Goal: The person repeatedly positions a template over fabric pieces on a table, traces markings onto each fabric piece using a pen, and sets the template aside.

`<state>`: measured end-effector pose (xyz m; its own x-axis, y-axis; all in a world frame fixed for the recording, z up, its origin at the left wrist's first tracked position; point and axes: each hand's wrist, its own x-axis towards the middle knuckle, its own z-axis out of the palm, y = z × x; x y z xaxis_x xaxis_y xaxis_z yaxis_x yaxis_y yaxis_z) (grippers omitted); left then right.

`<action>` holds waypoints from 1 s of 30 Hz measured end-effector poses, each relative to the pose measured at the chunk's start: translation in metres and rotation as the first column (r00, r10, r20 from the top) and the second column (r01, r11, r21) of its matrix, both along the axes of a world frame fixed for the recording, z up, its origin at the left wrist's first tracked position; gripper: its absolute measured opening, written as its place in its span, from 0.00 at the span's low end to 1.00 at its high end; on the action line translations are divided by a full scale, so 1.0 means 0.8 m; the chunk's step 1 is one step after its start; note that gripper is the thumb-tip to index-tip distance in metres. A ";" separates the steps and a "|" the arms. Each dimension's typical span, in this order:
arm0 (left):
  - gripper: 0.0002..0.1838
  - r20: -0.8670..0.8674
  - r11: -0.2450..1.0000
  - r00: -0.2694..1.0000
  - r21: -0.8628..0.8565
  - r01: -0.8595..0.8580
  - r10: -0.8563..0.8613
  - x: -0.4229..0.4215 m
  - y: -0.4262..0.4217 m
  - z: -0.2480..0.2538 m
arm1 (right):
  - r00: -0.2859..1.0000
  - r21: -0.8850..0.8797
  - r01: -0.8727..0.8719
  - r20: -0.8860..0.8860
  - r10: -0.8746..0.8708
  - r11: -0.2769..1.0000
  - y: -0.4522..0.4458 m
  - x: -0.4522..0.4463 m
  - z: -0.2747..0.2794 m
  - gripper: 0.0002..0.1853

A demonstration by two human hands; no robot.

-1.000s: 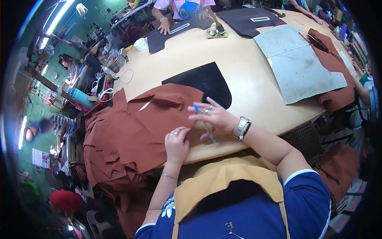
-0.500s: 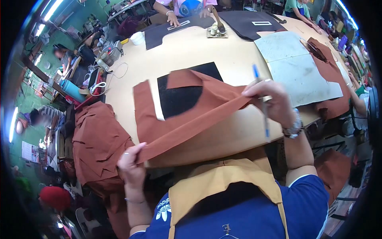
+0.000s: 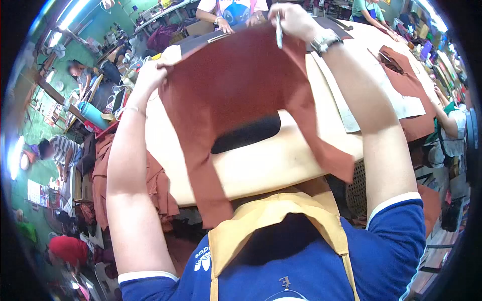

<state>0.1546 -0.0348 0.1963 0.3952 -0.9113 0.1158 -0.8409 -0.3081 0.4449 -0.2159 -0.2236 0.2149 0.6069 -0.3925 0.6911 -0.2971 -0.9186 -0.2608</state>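
Note:
A reddish-brown cut panel (image 3: 236, 75) of leather-like sheet hangs raised over the table, its two strips dangling toward my apron. My left hand (image 3: 152, 75) is closed on its upper left corner. At the upper right edge, my right hand (image 3: 292, 22) pinches the panel and also has a pen (image 3: 279, 31) between its fingers. Through the cut-out between the strips, part of a black sheet (image 3: 248, 134) shows on the pale tabletop (image 3: 261, 173); the rest of that sheet is hidden.
A pile of brown pieces (image 3: 103, 175) droops at the table's left side. To the right lie a pale grey pattern sheet (image 3: 371, 95) and another brown piece (image 3: 422, 100). Across the table stands a person (image 3: 236, 10) with hands near dark panels. Other people work at both sides.
Both hands have moved up and away from my body, lifting the brown panel. Its strips now hang toward me, and it covers much of the black sheet.

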 end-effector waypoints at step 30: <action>0.19 0.247 0.920 0.938 -0.248 0.303 -0.243 -0.160 0.240 -0.255 | 0.991 0.252 0.102 -0.116 -0.074 0.962 0.226 -0.177 -0.282 0.07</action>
